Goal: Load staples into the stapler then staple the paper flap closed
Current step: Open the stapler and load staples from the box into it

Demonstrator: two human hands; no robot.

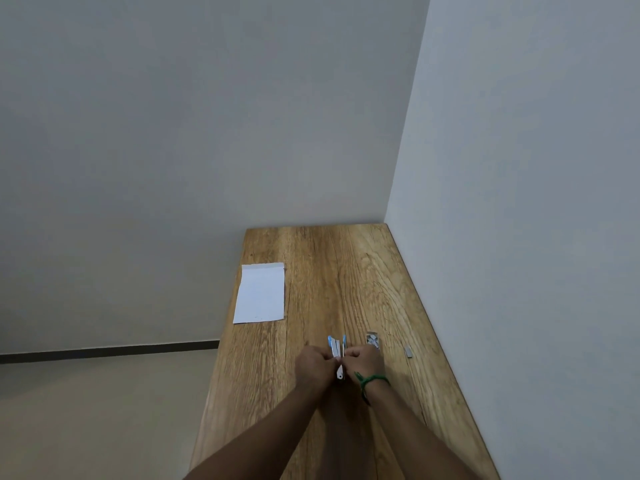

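- Head view looks down a long wooden table [322, 271] pushed into a corner, with both forearms reaching in from the near edge.
- Both hands meet over the stapler [336, 346], which sits on the right half of the table, fairly near. It looks swung open: two blue-and-silver parts stick out past the knuckles toward the far side, and a white tip pokes out on the near side between the hands.
- Left hand [313, 365] has its fingers curled and pinched on the left part of the stapler. Right hand [363, 362], the one with a green wristband [372, 381], is pinched on the right part. Whether a strip of staples is between the fingertips, honestly can't tell, it's too small.
- Just right of the right hand there's a little open box of staples [373, 341], and a bit further right a loose strip of staples [409, 351] lying on its own.
- Paper [259, 294] is well off to the far left, at the table's left edge, with a narrow fold at its far end. Nobody's touching it and I can't see any staple in it.
- So my read: we're mid-loading. Stapler's open, staples maybe going in now. Still left: close it up, bring it and the paper together, and staple the flap.
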